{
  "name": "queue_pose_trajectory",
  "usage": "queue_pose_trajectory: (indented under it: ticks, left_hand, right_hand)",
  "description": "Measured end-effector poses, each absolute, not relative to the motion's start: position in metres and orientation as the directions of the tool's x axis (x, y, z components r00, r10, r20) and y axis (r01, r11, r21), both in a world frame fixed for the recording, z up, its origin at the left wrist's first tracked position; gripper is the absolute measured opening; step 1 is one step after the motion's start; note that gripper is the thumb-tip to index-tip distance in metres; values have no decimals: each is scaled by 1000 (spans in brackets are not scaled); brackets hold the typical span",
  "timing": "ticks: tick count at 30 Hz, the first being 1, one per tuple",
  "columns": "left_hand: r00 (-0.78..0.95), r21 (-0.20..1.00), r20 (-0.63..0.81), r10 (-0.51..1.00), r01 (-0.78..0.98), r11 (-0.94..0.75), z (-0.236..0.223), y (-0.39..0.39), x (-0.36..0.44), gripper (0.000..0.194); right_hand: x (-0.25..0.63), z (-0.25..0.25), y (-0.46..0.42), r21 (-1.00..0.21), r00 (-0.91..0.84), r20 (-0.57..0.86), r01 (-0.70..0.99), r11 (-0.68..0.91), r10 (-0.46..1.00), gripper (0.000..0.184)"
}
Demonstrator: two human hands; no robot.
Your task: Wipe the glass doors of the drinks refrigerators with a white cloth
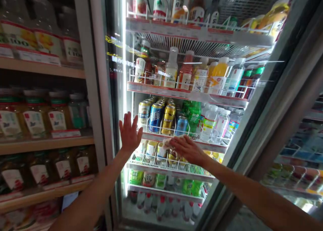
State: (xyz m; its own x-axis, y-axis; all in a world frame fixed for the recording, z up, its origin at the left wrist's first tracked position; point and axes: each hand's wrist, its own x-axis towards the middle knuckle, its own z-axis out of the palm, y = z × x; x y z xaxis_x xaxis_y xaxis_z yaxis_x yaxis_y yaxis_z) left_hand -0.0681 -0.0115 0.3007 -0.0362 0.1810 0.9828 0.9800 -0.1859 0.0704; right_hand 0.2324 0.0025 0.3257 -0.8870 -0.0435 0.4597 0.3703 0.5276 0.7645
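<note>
My left hand (130, 133) is raised with its fingers spread, palm toward the glass door (116, 100) of a lit drinks cooler, near the door's left side. Whether the palm rests on the glass I cannot tell. Lower and to the right, my right hand (188, 150) has its fingers bent over a crumpled white cloth (167, 143), which appears to lie against the glass. Only a small part of the cloth shows beyond the fingertips. Behind the hands, a gold can (168, 119) and a blue can (155, 117) stand on a wire shelf.
Several cooler shelves hold bottles, including an orange juice bottle (219, 76). Open shelving (42, 145) with bottled drinks stands at left beyond a metal frame (97, 73). Another glass-fronted cooler (297, 150) is at right. Bright reflections cross the glass.
</note>
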Motion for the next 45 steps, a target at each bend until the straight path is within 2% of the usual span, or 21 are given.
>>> queue_pose_trajectory:
  ticks: [2,4,6,7,9,11,14,16,18,20,23,25,27,30,32,34,37,39,41,43,45]
  left_hand:
    - [-48,83,982,183,978,-192,300,-11,-67,58]
    - [-50,87,982,180,976,-202,300,-12,-65,58]
    - [-45,81,984,170,975,-206,300,-12,-64,59]
    - [-46,80,985,169,976,-203,299,-12,-64,59]
    - [-43,77,983,176,978,-193,298,-13,-65,60]
    - [-36,72,981,188,980,-187,297,-15,-67,59]
    - [-20,59,977,211,982,-179,295,-18,-71,57]
    - [-9,49,973,232,985,-164,294,-20,-72,56]
    - [-2,39,970,243,988,-148,292,-22,-73,57]
    - [4,31,971,238,989,-142,291,-22,-72,58]
    - [3,32,973,229,988,-152,290,-22,-71,58]
    - [9,28,974,228,986,-161,291,-23,-72,59]
    - [25,13,972,233,987,-160,292,-25,-73,60]
    - [45,-8,970,241,988,-152,294,-28,-75,62]
    - [51,-12,968,245,987,-158,295,-29,-76,63]
    - [44,-3,970,240,985,-170,295,-29,-74,64]
    - [13,28,977,213,982,-188,295,-25,-70,64]
    - [-4,42,981,192,980,-194,293,-23,-68,64]
    - [-1,39,983,185,979,-200,292,-22,-66,64]
    - [9,31,982,189,978,-208,290,-23,-68,65]
    - [20,21,981,191,977,-213,291,-25,-70,64]
  right_hand:
    - [233,391,10,687,-791,612,524,504,-12,50]
    - [227,468,19,439,-513,858,764,472,31,51]
    - [216,516,24,268,-316,948,852,450,34,50]
    - [209,520,23,260,-311,950,854,450,41,50]
    - [193,486,14,387,-474,878,788,479,69,51]
    - [183,418,1,584,-737,670,597,550,88,51]
    - [181,344,-8,703,-873,488,395,591,3,45]
    - [185,358,-2,725,-880,474,364,584,-39,49]
    - [189,419,8,674,-803,596,482,560,-26,57]
    - [189,492,18,475,-563,826,700,533,4,58]
    - [182,538,23,357,-406,913,764,537,-29,60]
    - [177,502,19,456,-531,847,699,550,-27,61]
    - [177,432,11,614,-734,678,546,570,-27,60]
    - [190,352,6,747,-898,425,280,603,-110,51]
    - [203,359,8,783,-914,377,229,579,-149,49]
    - [212,412,12,741,-844,528,408,533,-89,53]
    - [213,506,17,457,-523,852,760,462,17,57]
    - [202,525,18,363,-424,905,821,441,44,57]
    - [188,493,15,467,-549,834,757,457,56,56]
    - [179,432,11,660,-767,641,570,490,29,52]
    - [178,380,7,780,-884,466,386,493,-46,44]
